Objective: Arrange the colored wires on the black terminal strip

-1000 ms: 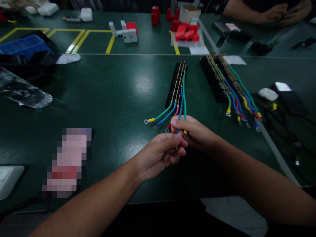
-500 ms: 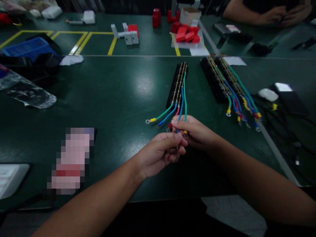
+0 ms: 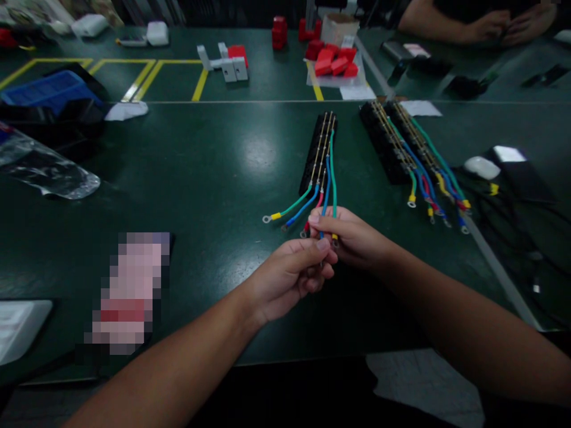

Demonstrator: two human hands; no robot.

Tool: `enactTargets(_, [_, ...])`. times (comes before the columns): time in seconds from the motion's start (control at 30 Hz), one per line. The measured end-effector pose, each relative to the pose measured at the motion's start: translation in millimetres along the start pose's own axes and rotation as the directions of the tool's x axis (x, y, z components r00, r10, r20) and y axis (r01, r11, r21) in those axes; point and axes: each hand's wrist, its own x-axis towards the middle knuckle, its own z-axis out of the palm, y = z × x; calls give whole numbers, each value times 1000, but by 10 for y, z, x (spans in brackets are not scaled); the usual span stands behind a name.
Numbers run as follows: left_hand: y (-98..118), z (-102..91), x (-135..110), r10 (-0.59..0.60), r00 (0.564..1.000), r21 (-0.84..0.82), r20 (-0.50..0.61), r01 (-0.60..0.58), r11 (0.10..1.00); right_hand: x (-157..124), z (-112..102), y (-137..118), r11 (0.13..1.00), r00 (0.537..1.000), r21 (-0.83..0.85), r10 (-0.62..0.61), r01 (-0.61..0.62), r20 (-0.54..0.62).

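Observation:
In front of me on the green table lies a black strip (image 3: 313, 153) with brass-coloured bars along it. Green, blue and red wires with ring terminals come off its near end. My left hand (image 3: 297, 270) pinches the end of a blue wire (image 3: 327, 184) between thumb and fingers. Just above it, my right hand (image 3: 345, 233) grips the same blue wire further up; a green wire (image 3: 334, 178) passes beside its fingers. A green wire with a yellow-sleeved ring terminal (image 3: 267, 219), another blue wire (image 3: 301, 212) and a red-sleeved one (image 3: 306, 227) fan out leftward.
Two similar wired strips (image 3: 387, 145) lie at the right. A blurred-out phone-like object (image 3: 131, 285) is at the left, below a clear plastic bag (image 3: 57, 169) and blue tray (image 3: 53, 92). Red parts (image 3: 334, 61) sit at the back. Another person's hands (image 3: 508, 27) show top right.
Both hands keep their hold on the blue wire with hardly any movement. The whole view has shifted very slightly.

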Motion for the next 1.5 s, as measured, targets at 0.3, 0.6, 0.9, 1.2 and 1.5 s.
enactTargets(0.3, [-7, 14, -9, 5, 1000, 4, -13, -5, 1000, 1, 16, -7, 1000, 1000, -7, 12, -12, -16])
enactTargets(0.6, [-8, 28, -6, 24, 998, -20, -53, -25, 999, 1, 12, 2, 1000, 1000, -12, 10, -11, -25])
enactTargets(0.9, [-4, 45, -26, 6, 999, 33, -50, -4, 999, -12, 44, -23, 1000, 999, -19, 23, -24, -30])
enactTargets(1.2, [-16, 52, -21, 26, 997, 16, -71, -25, 1000, -3, 25, -2, 1000, 999, -21, 18, -18, -35])
enactTargets(1.5, [5, 76, -43, 26, 994, -46, -102, -30, 998, -7, 41, -7, 999, 999, 3, 37, -37, -8])
